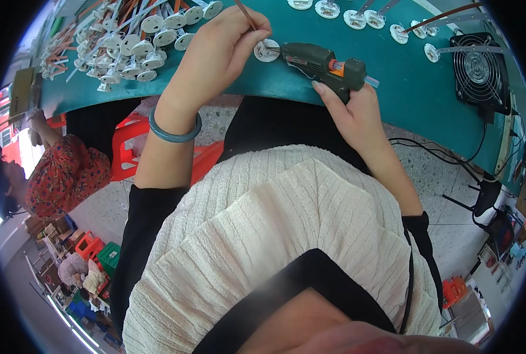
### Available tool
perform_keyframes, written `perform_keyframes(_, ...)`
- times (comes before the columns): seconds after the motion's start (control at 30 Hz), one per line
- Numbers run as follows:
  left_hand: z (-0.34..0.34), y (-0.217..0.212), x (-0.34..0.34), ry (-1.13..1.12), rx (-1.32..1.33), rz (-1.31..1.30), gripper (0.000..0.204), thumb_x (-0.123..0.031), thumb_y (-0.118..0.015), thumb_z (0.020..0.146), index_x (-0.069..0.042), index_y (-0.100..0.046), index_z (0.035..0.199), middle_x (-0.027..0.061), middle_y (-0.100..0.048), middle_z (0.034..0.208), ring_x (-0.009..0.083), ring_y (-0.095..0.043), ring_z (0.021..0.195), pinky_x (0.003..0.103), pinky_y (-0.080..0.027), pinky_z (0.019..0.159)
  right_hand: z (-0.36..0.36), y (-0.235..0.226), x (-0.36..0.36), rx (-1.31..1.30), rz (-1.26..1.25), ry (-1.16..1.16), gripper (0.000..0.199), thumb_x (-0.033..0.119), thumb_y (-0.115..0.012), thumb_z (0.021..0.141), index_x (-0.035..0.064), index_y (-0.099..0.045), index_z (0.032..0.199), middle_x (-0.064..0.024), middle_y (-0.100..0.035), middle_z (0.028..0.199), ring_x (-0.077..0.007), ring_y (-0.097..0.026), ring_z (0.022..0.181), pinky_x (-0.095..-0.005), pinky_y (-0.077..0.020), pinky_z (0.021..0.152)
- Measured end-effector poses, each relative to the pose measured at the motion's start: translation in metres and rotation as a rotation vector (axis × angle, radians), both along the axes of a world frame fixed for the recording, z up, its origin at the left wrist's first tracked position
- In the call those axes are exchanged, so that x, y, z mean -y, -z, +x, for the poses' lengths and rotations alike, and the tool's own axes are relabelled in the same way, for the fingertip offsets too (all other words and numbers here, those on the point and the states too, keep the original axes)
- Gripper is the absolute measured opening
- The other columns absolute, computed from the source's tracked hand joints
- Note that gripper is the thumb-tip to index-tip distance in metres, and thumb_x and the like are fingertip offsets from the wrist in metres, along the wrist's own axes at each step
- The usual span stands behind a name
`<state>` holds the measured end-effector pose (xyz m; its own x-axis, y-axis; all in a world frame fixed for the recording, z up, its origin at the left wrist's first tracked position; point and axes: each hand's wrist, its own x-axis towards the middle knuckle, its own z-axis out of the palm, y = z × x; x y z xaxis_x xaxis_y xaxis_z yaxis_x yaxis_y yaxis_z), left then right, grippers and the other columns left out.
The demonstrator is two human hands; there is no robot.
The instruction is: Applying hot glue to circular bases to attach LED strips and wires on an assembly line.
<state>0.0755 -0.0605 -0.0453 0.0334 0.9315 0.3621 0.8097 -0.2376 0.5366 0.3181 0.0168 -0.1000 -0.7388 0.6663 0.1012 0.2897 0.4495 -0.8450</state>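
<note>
My left hand pinches a thin brown strip, whose lower end comes down at a small round white disc on the green table. My right hand is wrapped round the handle of a dark green glue gun with an orange part on its body. A clear glue stick pokes out of its back end. The gun's nozzle points left and is at the disc beside the strip; whether it touches cannot be made out. My fingertips partly hide the strip's lower part.
A heap of white discs on strips covers the table's left. Several more discs stand along the far side. A black fan with cables is at the right. A co-worker in a red patterned top sits at the left near a red stool.
</note>
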Motion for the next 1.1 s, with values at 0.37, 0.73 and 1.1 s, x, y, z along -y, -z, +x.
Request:
perform_keyframes(0.37,-0.0002,0.0028,-0.0005,-0.006,0.017,0.006,0.009,-0.007,-0.058,0.095,-0.001,-0.062,0.101,0.0093,-0.061,0.089,0.0220,-0.062,0.081,0.031,-0.048,0.073,0.0003,-0.0013,0.0017,0.006,0.002,0.016,0.031,0.020,-0.068,0.091,-0.0005,-0.065,0.114,-0.0087,-0.065,0.085,-0.0159,-0.058,0.075,-0.0301,-0.0467,0.071)
perform_keyframes(0.73,0.0003,0.0045,0.0025,-0.015,0.032,0.000,0.009,-0.006,-0.057,0.095,-0.001,-0.062,0.101,0.0090,-0.062,0.087,0.0205,-0.063,0.079,0.030,-0.049,0.072,0.0014,0.0000,0.0037,-0.027,0.053,0.009,0.029,0.019,-0.068,0.091,-0.0009,-0.065,0.113,-0.0078,-0.066,0.086,-0.0155,-0.058,0.076,-0.0297,-0.0467,0.071)
perform_keyframes(1.1,0.0001,0.0039,0.0023,-0.039,0.036,0.004,0.010,-0.007,-0.058,0.095,0.000,-0.062,0.101,0.0088,-0.063,0.087,0.0200,-0.064,0.079,0.029,-0.050,0.073,0.0006,0.0009,0.0061,-0.036,0.012,0.023,0.030,0.021,-0.069,0.091,-0.0017,-0.064,0.110,-0.0101,-0.066,0.081,-0.0169,-0.060,0.073,-0.0306,-0.0476,0.070)
